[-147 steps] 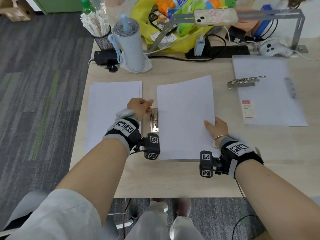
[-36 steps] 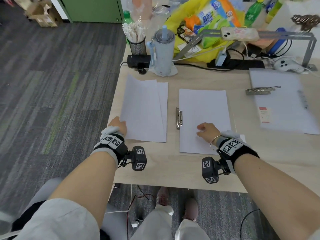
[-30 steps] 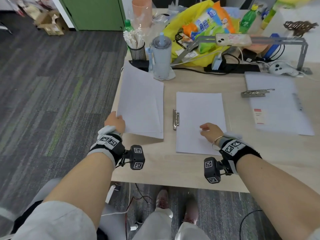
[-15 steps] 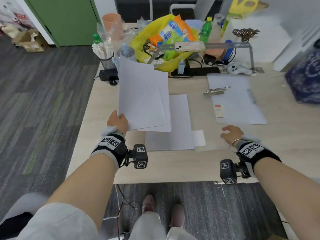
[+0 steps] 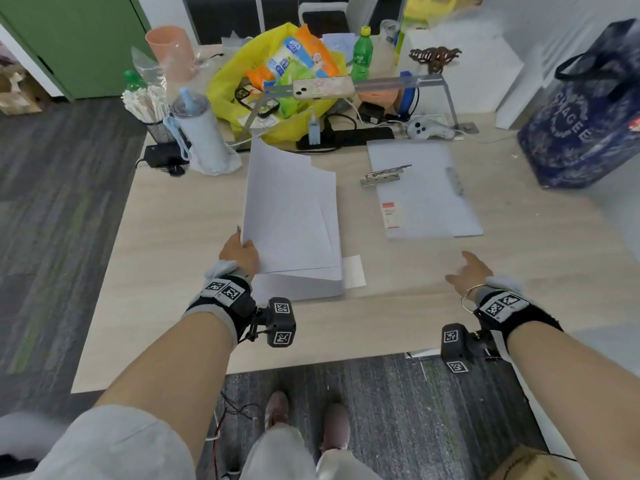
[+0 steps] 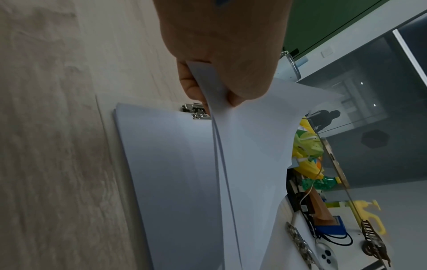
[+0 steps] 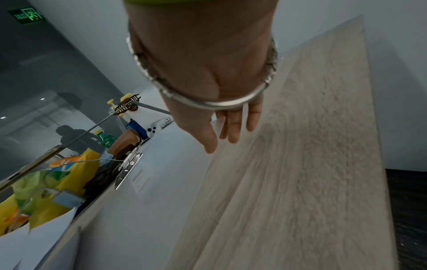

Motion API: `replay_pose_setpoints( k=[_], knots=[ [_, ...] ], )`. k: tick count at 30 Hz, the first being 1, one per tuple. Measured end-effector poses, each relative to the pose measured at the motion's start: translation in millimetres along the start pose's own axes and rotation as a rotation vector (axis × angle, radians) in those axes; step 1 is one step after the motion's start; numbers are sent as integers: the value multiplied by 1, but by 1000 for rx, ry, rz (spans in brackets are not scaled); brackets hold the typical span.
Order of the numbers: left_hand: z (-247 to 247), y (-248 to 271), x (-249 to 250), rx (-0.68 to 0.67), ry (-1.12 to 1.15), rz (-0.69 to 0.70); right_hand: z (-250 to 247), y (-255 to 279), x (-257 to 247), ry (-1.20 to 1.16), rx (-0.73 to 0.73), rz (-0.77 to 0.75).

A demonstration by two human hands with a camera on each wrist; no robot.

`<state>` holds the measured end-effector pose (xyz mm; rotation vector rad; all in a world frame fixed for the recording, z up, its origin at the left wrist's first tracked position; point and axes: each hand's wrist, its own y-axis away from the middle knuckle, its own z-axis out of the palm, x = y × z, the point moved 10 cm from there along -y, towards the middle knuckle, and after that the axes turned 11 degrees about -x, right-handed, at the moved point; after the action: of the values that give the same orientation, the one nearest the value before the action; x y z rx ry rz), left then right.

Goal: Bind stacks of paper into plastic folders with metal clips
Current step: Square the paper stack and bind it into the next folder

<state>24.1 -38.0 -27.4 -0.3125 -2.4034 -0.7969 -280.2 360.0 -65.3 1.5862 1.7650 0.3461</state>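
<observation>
The left hand (image 5: 239, 252) is pinching the near left corner of a folder cover (image 5: 289, 209) between thumb and fingers and is holding it tilted up over the paper stack (image 5: 298, 289) that is lying flat on the table (image 5: 166, 244) — the left wrist view is showing 2 thin sheets (image 6: 221, 149) caught together in that pinch, fanning slightly apart below the fingers. A metal clip (image 6: 196, 110) is lying at the stack's left edge, just beside the thumb (image 6: 191, 85), and in the head view only its tip is peeking out above the hand. A small white slip (image 5: 353, 275) is sticking out from under the stack's right side. The right hand (image 5: 467, 271) is hovering over bare table well to the right of the stack, fingers (image 7: 233, 127) spread and relaxed, gripping nothing; a bangle (image 7: 208, 102) is circling its wrist. Farther back on the right, a second folder (image 5: 422, 195) is lying open and flat with another metal clip (image 5: 382, 174) resting on its left edge. Behind the work area, a tumbler (image 5: 202, 133) and a yellow bag (image 5: 284, 81) of snacks are crowding the far side of the table.
</observation>
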Motion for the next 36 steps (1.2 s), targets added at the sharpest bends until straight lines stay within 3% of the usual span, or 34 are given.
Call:
replay_pose_setpoints(
  k=[7,14,22,26,30,34,36],
  knots=[
    [3,3,-1,-12,66,28,0,7,-27,-90,99,-132],
    [-12,3,-23,-20,103,34,57,26,-78,-27,1,-197],
    [-43,0,-58,-21,125,6,130,52,-122,214,-168,-233],
    [-44,0,-58,-64,137,17,134,57,-130,317,-173,-206],
    [-37,7,-44,-157,145,29,108,64,-163,104,-84,-305],
    [-19,17,-21,-260,102,76,103,76,-196,-292,-258,-364],
    [-12,21,-10,-292,65,117,98,79,-204,-389,-262,-381]
  ],
)
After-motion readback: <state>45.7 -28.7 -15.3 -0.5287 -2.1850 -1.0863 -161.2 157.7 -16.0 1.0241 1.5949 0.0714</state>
